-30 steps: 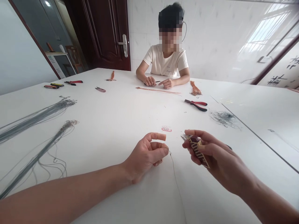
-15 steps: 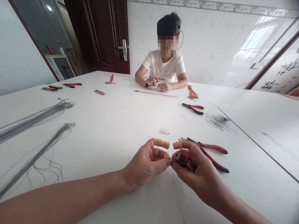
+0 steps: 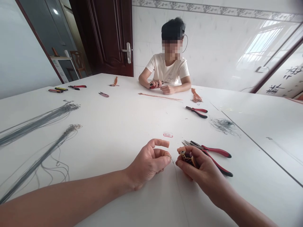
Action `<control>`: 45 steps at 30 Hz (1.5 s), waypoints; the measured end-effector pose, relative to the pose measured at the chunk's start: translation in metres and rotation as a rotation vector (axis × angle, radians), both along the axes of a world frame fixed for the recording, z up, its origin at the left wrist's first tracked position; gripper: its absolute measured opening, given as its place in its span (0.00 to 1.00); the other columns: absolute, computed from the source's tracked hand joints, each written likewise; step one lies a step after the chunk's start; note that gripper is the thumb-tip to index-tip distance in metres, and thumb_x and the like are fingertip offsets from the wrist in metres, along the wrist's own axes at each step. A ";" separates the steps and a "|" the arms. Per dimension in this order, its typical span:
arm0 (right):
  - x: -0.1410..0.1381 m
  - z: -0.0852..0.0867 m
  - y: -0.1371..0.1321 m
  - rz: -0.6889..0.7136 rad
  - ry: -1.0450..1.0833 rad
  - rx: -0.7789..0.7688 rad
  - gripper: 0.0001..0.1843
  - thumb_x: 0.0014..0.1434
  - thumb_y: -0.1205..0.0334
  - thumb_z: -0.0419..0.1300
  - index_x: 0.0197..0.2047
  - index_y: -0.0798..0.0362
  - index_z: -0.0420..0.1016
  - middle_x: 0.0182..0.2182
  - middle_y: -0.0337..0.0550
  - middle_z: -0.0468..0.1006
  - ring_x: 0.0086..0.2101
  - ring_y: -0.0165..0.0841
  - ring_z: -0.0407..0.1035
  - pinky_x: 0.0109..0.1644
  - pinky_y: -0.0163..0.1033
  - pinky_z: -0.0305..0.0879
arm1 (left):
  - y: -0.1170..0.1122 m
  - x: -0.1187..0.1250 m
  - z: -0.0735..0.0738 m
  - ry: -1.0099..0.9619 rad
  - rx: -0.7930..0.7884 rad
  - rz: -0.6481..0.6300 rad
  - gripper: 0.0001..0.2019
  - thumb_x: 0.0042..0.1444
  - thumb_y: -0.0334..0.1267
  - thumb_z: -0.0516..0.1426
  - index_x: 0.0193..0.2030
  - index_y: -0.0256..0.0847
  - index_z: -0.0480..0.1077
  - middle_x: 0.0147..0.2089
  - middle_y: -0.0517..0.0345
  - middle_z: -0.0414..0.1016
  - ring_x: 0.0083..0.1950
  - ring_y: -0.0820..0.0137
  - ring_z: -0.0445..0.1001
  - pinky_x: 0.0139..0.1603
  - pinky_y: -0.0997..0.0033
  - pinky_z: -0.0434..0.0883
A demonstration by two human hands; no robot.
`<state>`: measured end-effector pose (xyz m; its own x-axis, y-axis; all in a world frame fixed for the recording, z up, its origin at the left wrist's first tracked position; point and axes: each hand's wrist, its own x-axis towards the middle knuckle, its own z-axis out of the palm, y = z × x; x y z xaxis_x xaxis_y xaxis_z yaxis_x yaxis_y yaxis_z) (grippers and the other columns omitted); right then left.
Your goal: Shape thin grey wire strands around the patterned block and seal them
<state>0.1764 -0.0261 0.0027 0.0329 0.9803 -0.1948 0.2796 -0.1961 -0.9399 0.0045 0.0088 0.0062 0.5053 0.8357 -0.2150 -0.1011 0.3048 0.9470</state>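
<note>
Thin wire (image 3: 177, 179) is trailing from the left hand (image 3: 147, 164), pinched at its fingertips, while the right hand (image 3: 203, 171) is gripping small snips (image 3: 188, 158) beside red-handled pliers (image 3: 213, 154) lying on the bench (image 3: 106, 126); a co-worker (image 3: 168, 66) is sitting opposite.

Glossy white tabletop (image 3: 118, 126), steel pliers (image 3: 217, 152) with red plastic grips, thin grey wire (image 3: 178, 183), polished wood door (image 3: 109, 37)

Bundles of grey cord (image 3: 40, 126) lie along the left side of the white table (image 3: 118, 119); across the far edge sits a co-worker (image 3: 168, 67), with orange tassels (image 3: 196, 96) and red-handled pliers (image 3: 196, 112) toward the far right corner
</note>
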 end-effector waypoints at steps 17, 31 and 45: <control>0.002 0.001 -0.003 0.117 0.117 0.072 0.29 0.59 0.39 0.42 0.39 0.55 0.69 0.20 0.35 0.60 0.21 0.27 0.53 0.25 0.33 0.49 | 0.000 0.000 0.001 0.036 -0.006 0.011 0.13 0.49 0.33 0.57 0.41 0.44 0.61 0.28 0.67 0.64 0.24 0.83 0.55 0.26 0.77 0.54; -0.004 0.006 -0.001 0.099 0.082 0.002 0.29 0.58 0.38 0.42 0.33 0.55 0.70 0.19 0.35 0.60 0.22 0.28 0.54 0.27 0.33 0.51 | -0.001 0.000 0.006 0.029 -0.005 0.022 0.12 0.48 0.34 0.58 0.39 0.41 0.61 0.27 0.67 0.63 0.23 0.82 0.55 0.26 0.77 0.53; -0.015 0.015 -0.007 0.011 0.100 0.032 0.32 0.53 0.32 0.43 0.27 0.55 0.68 0.17 0.36 0.59 0.21 0.28 0.53 0.26 0.33 0.50 | -0.003 0.000 0.007 0.029 -0.010 0.034 0.11 0.47 0.32 0.57 0.37 0.41 0.61 0.26 0.68 0.62 0.22 0.82 0.54 0.25 0.77 0.52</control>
<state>0.1614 -0.0334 0.0174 0.0041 0.9862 -0.1655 0.1861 -0.1634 -0.9688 0.0043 0.0062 0.0128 0.4703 0.8500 -0.2374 -0.0844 0.3111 0.9466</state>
